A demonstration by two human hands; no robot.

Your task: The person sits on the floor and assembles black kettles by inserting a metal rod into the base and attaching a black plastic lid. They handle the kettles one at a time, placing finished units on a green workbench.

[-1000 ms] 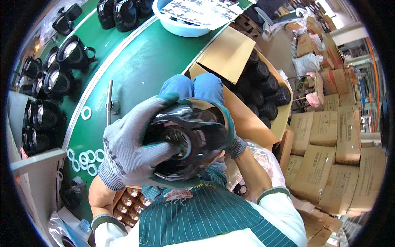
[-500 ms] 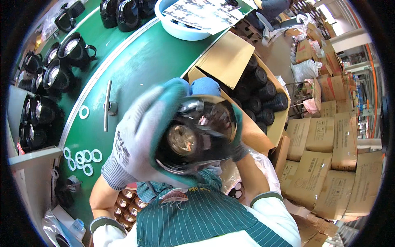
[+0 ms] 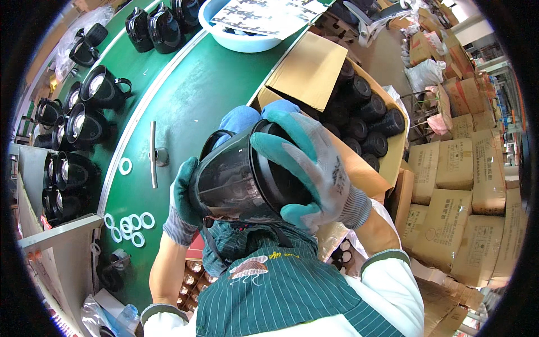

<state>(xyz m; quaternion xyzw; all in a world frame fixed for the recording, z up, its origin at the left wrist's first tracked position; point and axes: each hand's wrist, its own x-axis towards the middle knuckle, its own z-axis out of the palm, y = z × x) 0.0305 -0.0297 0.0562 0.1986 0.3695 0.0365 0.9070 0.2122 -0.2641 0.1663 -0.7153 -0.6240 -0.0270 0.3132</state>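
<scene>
A glossy black jug (image 3: 224, 182) lies on its side in front of my chest, held between both gloved hands. My left hand (image 3: 185, 194), in a grey and teal glove, is closed around its left end. Over the ringed black right end my right hand (image 3: 320, 174) is curled, fingers on top and thumb below. The jug's dark handle (image 3: 213, 140) shows on the far side. Left of the hands, a metal rod with a short crosspiece (image 3: 153, 154) rests on the green table (image 3: 185, 95). Several white rings (image 3: 133, 223) lie nearer to me, and a single one lies apart beside the rod.
Several black jugs with shiny liners (image 3: 84, 123) stand along the left. A pale blue basin (image 3: 241, 42) sits at the far side. To the right is an open carton (image 3: 309, 67) of black round parts (image 3: 370, 123), with stacked cartons (image 3: 443, 213) beyond. Below are shiny round parts (image 3: 191, 275).
The jug has turned from showing its mirror-like inside to lying sideways with its ringed end to the right. My left hand has moved down its left side; my right hand has come over the right end.
</scene>
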